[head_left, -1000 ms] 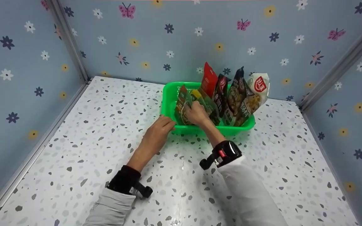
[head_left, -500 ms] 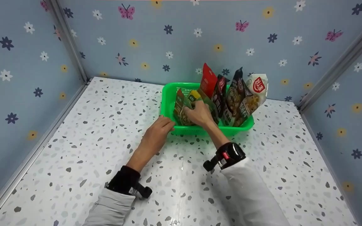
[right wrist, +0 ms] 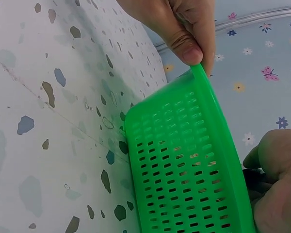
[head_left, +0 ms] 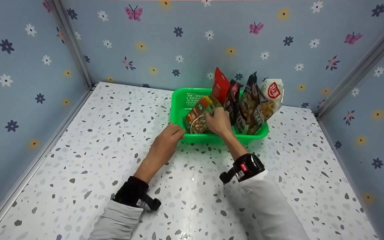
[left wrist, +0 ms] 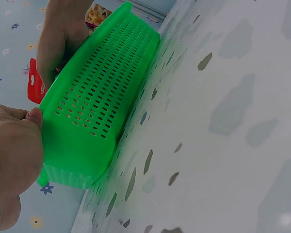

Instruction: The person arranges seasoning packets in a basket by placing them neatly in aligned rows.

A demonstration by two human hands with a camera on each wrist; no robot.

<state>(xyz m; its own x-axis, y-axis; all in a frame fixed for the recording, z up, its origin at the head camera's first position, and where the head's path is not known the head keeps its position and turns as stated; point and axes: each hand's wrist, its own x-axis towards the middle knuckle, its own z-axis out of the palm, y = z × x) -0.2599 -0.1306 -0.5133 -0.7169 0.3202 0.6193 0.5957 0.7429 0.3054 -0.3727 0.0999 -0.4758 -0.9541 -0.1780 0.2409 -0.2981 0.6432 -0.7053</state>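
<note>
A green plastic basket (head_left: 178,96) holds several upright food packets. My left hand (head_left: 168,138) grips its front left corner, thumb pressed against the rim in the right wrist view. Inside the basket, my right hand (head_left: 219,120) has curled fingers at the edge of a green-and-orange food packet (head_left: 198,116), which shows a bowl of food and leans to the right. Its fingertips are partly hidden by the packets. Behind stands a red packet (head_left: 221,85). To the right are dark packets (head_left: 249,96) and a white-topped packet (head_left: 272,96).
The basket stands on a speckled white tabletop (head_left: 128,113) close to the flowered back wall (head_left: 198,43). Metal-edged side walls flank the table at left and right. Both wrists wear black camera straps.
My right hand has moved right within the basket. The green-and-orange packet has tilted right, and its printed front now shows more. My left hand has stayed at the basket corner.
</note>
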